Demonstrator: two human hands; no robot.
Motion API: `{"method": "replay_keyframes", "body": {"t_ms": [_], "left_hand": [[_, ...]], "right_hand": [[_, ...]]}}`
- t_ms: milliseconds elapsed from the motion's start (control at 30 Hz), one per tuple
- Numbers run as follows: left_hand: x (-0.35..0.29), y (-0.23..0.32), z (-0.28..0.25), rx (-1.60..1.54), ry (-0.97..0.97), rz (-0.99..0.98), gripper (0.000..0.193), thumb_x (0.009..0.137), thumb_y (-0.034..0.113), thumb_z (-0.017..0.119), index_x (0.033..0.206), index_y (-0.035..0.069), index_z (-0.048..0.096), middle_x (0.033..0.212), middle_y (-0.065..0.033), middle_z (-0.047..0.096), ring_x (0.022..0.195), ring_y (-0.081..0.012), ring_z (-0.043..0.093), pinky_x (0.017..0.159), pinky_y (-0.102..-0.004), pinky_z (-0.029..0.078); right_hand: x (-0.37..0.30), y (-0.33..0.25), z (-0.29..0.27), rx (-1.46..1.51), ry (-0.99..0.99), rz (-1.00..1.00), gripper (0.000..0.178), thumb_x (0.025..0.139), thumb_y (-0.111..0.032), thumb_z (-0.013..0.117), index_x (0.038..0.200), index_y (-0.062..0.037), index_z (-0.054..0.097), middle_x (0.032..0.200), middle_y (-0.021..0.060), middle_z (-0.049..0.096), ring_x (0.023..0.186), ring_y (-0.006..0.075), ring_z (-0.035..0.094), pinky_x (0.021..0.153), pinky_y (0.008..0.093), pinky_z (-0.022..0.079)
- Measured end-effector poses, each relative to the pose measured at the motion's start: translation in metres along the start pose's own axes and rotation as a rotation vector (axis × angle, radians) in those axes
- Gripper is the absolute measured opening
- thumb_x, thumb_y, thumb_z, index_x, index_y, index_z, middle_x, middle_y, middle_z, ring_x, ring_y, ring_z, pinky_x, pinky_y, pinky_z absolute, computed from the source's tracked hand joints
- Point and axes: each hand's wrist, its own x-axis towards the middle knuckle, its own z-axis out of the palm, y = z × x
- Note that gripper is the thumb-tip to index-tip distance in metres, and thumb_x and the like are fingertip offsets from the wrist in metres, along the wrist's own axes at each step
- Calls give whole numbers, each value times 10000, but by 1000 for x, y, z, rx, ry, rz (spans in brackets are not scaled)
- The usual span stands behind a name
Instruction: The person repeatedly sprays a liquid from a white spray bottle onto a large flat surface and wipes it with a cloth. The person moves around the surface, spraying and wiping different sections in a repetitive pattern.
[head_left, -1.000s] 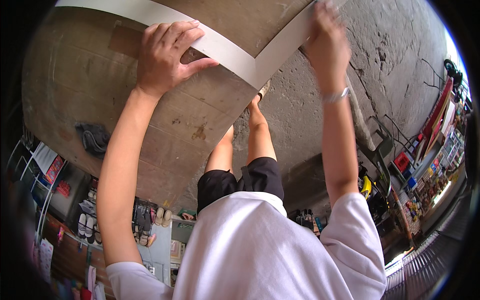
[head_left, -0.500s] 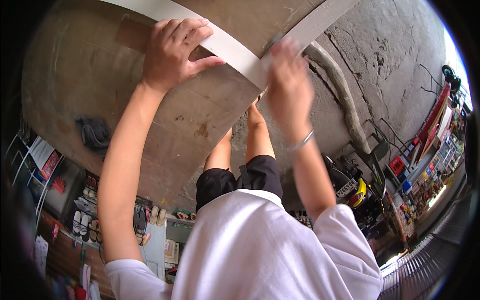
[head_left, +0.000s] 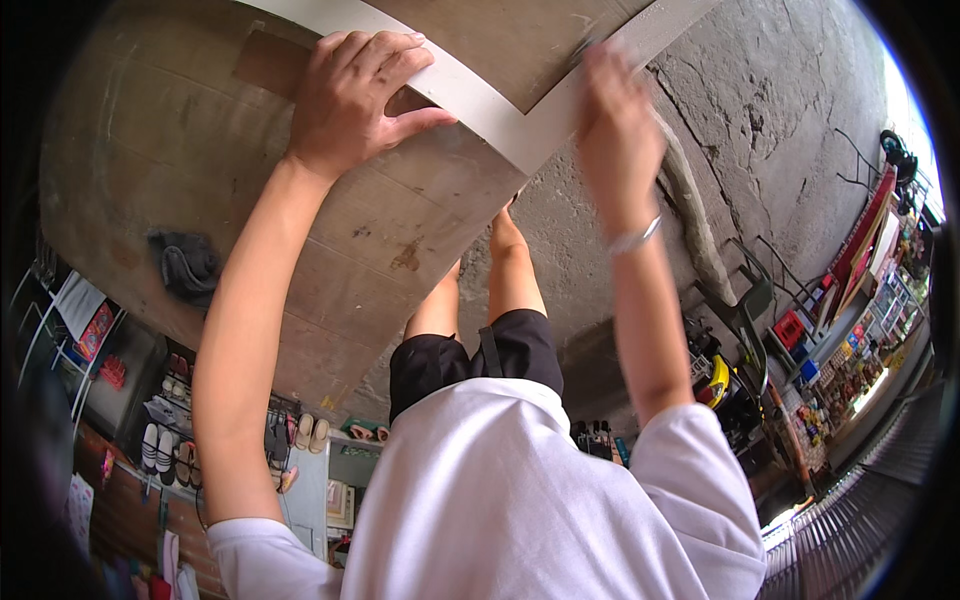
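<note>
A white flat-barred frame (head_left: 490,110) lies on a large brown board (head_left: 360,270), one corner pointing toward me. My left hand (head_left: 352,105) is closed round the frame's left bar, thumb low and fingers over the top face. On the right bar, my right hand (head_left: 620,135), smeared by motion, presses down with its fingers together. A dark thin edge (head_left: 580,50) shows beside those fingertips; what it belongs to is mostly hidden under the hand. A metal bracelet circles the right wrist.
A dark grey cloth (head_left: 187,265) rests on the board's left. Cracked concrete floor (head_left: 770,130) carries a thick pale hose-like length (head_left: 690,215) to the right. Shoe racks (head_left: 180,440) stand lower left, a motorbike (head_left: 725,390) and a dark chair (head_left: 745,310) lower right.
My right hand has slid from near the frame's corner up and outward along the right bar. My left hand has hardly shifted and keeps its grip.
</note>
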Motion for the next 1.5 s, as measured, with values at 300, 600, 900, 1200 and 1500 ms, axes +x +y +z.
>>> {"method": "replay_keyframes", "body": {"t_ms": [300,600,900,1200,1500], "left_hand": [[-1,0,-1,2,1,1,542,816,579,792,1137,158,679,1226,34,687,1076,-192,636,967,-383,445],[-1,-1,0,-10,5,1,564,813,585,793,1157,154,672,1230,23,688,1082,-197,633,972,-383,440],[-4,-1,0,29,-10,2,567,810,583,798,1163,157,676,1240,33,688,1077,-191,629,974,-377,434],[-2,0,0,36,-2,3,558,817,582,794,1159,156,678,1238,38,689,1077,-186,631,976,-372,435],[-3,0,0,26,7,6,553,813,577,798,1151,157,678,1231,41,689,1076,-186,636,975,-380,439]], "right_hand": [[-65,-44,-26,206,-270,19,531,912,20,615,1416,-148,638,1599,98,505,1463,211,505,1195,457,433],[-52,-20,-5,129,-101,3,505,980,-47,578,1485,-53,568,1617,175,468,1494,313,462,1231,436,387],[-40,-19,-8,250,-64,98,442,967,-74,605,1406,-50,649,1579,166,520,1484,314,477,1242,458,350],[3,26,7,137,-36,170,491,980,-21,595,1466,-89,593,1548,170,535,1403,353,542,1182,463,445],[-2,5,4,8,-21,63,408,1029,-111,595,1433,-71,627,1506,148,591,1413,301,552,1160,452,466]]}}
